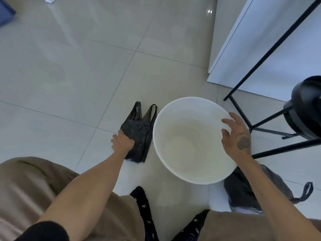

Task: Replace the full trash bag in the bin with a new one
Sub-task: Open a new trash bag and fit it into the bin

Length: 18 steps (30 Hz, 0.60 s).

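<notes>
Head view: the new bag (137, 134) lies flat beside the empty bin (173, 173), pinched by the left hand (121, 142) — the right hand (236, 134) rests open on the rim. The bag should be lifted and shaken open before lining.

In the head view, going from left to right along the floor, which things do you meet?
left hand → flat black bag → white bin → right hand → black stool
</notes>
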Each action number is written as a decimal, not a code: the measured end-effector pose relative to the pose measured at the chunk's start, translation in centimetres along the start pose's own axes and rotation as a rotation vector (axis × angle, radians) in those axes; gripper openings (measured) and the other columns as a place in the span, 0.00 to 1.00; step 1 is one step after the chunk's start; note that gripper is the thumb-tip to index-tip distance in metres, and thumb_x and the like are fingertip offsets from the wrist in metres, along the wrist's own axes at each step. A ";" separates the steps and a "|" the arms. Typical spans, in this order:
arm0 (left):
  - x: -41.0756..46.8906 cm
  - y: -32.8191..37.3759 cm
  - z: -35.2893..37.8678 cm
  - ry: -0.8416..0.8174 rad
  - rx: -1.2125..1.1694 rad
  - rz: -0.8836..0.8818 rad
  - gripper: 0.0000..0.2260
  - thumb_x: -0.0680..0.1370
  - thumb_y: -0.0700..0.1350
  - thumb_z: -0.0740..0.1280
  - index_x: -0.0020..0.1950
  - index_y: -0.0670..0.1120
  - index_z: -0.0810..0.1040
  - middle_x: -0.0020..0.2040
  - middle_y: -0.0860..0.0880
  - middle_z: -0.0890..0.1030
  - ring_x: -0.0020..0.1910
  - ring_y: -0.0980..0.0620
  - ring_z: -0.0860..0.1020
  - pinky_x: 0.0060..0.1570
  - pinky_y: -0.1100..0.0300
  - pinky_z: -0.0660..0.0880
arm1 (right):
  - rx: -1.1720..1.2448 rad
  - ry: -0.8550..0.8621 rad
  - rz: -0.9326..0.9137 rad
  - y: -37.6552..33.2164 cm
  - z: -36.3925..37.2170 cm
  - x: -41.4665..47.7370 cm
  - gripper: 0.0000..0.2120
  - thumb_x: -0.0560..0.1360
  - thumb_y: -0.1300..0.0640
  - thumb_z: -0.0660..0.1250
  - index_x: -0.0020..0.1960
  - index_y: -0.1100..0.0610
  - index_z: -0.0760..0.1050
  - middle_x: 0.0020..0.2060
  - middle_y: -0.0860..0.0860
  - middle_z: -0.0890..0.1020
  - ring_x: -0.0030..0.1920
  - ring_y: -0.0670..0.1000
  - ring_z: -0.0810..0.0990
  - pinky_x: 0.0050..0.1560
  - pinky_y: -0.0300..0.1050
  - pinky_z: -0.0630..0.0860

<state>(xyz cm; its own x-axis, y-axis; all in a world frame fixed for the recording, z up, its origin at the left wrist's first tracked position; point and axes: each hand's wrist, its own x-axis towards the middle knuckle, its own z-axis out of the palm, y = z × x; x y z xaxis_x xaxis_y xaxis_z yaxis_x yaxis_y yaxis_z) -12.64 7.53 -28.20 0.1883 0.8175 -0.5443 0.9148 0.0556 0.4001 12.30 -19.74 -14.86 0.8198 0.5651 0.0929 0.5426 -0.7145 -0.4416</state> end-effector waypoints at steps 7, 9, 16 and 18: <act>1.6 -1.0 2.5 -0.001 0.053 -0.180 0.28 0.73 0.43 0.72 0.70 0.39 0.65 0.66 0.36 0.73 0.66 0.36 0.71 0.62 0.42 0.73 | -0.009 0.004 -0.038 0.0 0.1 0.1 0.12 0.74 0.70 0.69 0.57 0.62 0.80 0.72 0.53 0.72 0.60 0.59 0.79 0.59 0.47 0.74; 1.3 -0.7 2.5 -0.032 -0.020 -0.216 0.23 0.73 0.40 0.72 0.64 0.36 0.70 0.62 0.36 0.76 0.59 0.36 0.76 0.56 0.45 0.77 | 0.002 -0.008 -0.051 0.0 0.0 0.2 0.11 0.74 0.70 0.68 0.56 0.61 0.80 0.71 0.51 0.72 0.56 0.58 0.80 0.56 0.47 0.78; -0.4 2.9 -0.8 -0.043 -0.502 -0.322 0.12 0.69 0.30 0.71 0.52 0.36 0.78 0.56 0.38 0.81 0.51 0.39 0.79 0.52 0.46 0.80 | 0.003 -0.073 -0.003 0.6 0.0 -0.7 0.19 0.70 0.76 0.65 0.56 0.61 0.80 0.75 0.51 0.69 0.61 0.59 0.79 0.58 0.44 0.75; -1.8 4.1 -3.0 0.002 -0.572 -0.224 0.07 0.69 0.29 0.66 0.43 0.40 0.77 0.49 0.39 0.81 0.41 0.43 0.76 0.45 0.53 0.79 | 0.011 -0.112 0.038 0.3 -0.3 -1.3 0.22 0.68 0.76 0.65 0.58 0.60 0.80 0.76 0.50 0.67 0.66 0.58 0.77 0.61 0.45 0.74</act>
<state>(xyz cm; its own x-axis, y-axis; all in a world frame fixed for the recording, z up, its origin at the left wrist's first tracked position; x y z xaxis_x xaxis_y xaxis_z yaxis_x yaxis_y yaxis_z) -10.26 7.99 -23.34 0.0123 0.7514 -0.6597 0.5949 0.5248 0.6088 11.44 -20.87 -14.88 0.8137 0.5809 -0.0235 0.5094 -0.7319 -0.4526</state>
